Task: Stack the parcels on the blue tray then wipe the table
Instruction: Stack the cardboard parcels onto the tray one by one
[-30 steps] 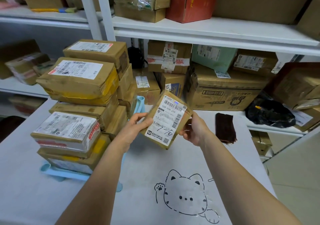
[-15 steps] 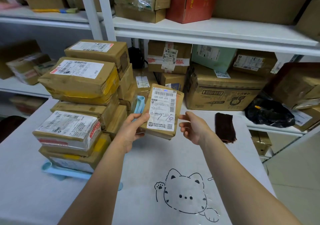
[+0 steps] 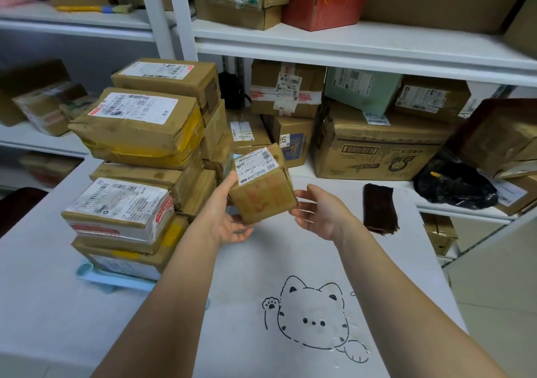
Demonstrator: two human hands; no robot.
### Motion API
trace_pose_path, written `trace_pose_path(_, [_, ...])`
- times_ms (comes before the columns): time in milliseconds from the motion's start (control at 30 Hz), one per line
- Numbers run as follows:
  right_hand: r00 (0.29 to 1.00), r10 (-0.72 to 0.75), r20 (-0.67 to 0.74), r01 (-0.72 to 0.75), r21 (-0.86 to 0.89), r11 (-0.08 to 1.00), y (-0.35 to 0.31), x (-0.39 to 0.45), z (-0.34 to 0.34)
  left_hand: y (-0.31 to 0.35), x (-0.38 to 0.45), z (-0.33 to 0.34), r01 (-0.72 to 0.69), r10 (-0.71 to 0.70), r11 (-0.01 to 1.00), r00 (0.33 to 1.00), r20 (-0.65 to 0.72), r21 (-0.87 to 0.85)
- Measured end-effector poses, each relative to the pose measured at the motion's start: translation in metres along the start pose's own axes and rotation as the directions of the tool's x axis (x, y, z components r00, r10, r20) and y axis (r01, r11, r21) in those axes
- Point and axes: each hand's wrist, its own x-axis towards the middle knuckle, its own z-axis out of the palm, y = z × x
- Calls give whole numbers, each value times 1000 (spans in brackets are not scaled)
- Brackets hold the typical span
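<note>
A small brown parcel (image 3: 263, 191) with a white label on top is above the table (image 3: 58, 305), just right of the stack. My left hand (image 3: 229, 220) holds it from below, with the thumb up its left side. Spread open beside the parcel's right edge is my right hand (image 3: 318, 212), fingertips at or just off the cardboard. Several taped parcels (image 3: 136, 127) stand piled in two columns on the blue tray (image 3: 116, 281), of which only the front edge shows. A dark brown cloth (image 3: 380, 209) lies folded on the table to the right.
The table cover has a cat drawing (image 3: 315, 319) near the front. White shelves (image 3: 348, 46) behind hold many cartons, and a black bag (image 3: 453, 187) sits on the lower shelf at right. The table's right edge drops to the floor.
The small parcel has tipped over, so its label now faces up and a plain brown side faces me. My right hand has released it and opened; the left hand now carries it.
</note>
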Motion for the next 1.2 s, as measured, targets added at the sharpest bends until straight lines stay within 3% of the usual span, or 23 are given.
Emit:
trace_pose_path(267, [1000,16,-14,-16,24,1000,0,2,1,-5,-2,0,171,-141,968,976,168,-185])
trace_pose_path(567, [999,35,21,-36,25,999,3,3,4,-13,1,-5,212,-135,941,950,281,-263])
trace_pose_path(800, [985,83,152,-88,26,996,4,3,5,-23,5,-9,229,-122,933,928,352,-279])
trace_pose_path(1000, [940,29,339,-46,42,998,5,2,5,-30,7,-11,213,-91,924,929,359,-317])
trace_pose_path(1200, [933,-47,356,32,48,998,5,6,6,-27,8,-9,186,-72,915,948,309,-357])
